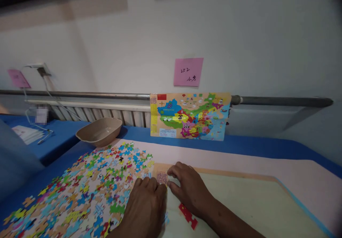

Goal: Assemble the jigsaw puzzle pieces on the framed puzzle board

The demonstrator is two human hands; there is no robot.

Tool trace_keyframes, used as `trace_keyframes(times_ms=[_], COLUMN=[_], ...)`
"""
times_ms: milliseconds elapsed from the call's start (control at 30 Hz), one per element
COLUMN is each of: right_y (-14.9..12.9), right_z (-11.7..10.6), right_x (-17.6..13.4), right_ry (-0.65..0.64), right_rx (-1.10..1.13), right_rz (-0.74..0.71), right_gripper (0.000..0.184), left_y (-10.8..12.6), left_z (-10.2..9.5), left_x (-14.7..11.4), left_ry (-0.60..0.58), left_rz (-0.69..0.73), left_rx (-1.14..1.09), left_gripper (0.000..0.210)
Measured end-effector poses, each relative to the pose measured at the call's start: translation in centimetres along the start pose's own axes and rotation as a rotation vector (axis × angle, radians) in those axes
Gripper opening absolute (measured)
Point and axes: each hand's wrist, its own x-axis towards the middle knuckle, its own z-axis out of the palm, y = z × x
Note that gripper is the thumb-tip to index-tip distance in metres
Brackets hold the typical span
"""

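Both my hands work at the far left corner of a pale puzzle board (240, 199) with a tan and light-blue border. My left hand (146, 204) is closed, knuckles up, over the board's left edge; its fingertips are hidden. My right hand (191, 188) is curved, thumb and fingers slightly apart, their tips at the edge of pinkish puzzle pieces with small print (162, 177). Below the right hand lies a red joined strip of puzzle pieces (188, 216) with yellow marks. Bits of light-blue pieces show beside the left hand.
Many loose puzzle pieces (93, 191) spread over the table's left side. Behind them stands a tan plastic basin (100, 131). A printed colour map (190, 117) leans upright by the radiator and pipe. A pink note (188, 72) is on the wall. Papers (28, 135) and a cable lie far left.
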Motion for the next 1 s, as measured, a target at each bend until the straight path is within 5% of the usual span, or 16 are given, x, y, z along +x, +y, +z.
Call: trace_keyframes(times_ms=[1000], right_y=[-0.29], right_z=[-0.24], right_x=[0.17], right_ry=[-0.013], right_rx=[-0.003], right_rz=[0.022], right_gripper=[0.013], left_y=[-0.25], left_z=[0.32], left_x=[0.33], left_ry=[0.007], left_rz=[0.041], left_rx=[0.056], left_gripper=[0.021])
